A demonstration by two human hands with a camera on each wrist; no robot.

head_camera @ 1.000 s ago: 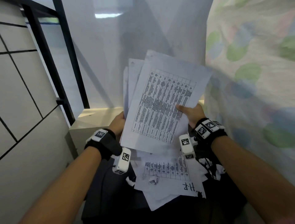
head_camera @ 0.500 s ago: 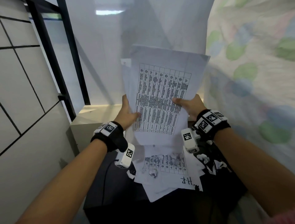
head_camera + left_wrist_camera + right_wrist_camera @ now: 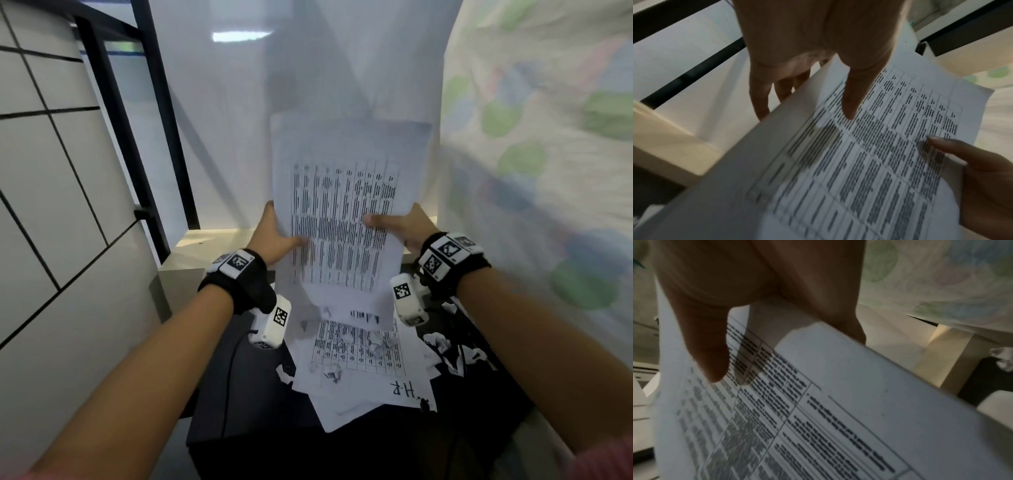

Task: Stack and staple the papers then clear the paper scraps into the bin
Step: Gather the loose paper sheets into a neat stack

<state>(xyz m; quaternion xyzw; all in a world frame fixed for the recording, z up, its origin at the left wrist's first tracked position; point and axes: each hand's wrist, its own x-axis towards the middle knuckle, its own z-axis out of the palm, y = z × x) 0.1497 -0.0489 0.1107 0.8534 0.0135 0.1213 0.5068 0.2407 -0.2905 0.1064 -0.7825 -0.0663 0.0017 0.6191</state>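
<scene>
the left hand [image 3: 270,236] and right hand [image 3: 402,224] each pinched a side edge of the papers [image 3: 346,212], thumbs in front; the sheaf looked light, floppy and apt to slide apart.

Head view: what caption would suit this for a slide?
Both hands hold a printed paper stack upright above scattered sheets.

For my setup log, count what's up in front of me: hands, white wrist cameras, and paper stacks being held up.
Hands: 2, the left hand and the right hand
white wrist cameras: 2
held paper stack: 1, gripped by both hands
Total: 5
</scene>
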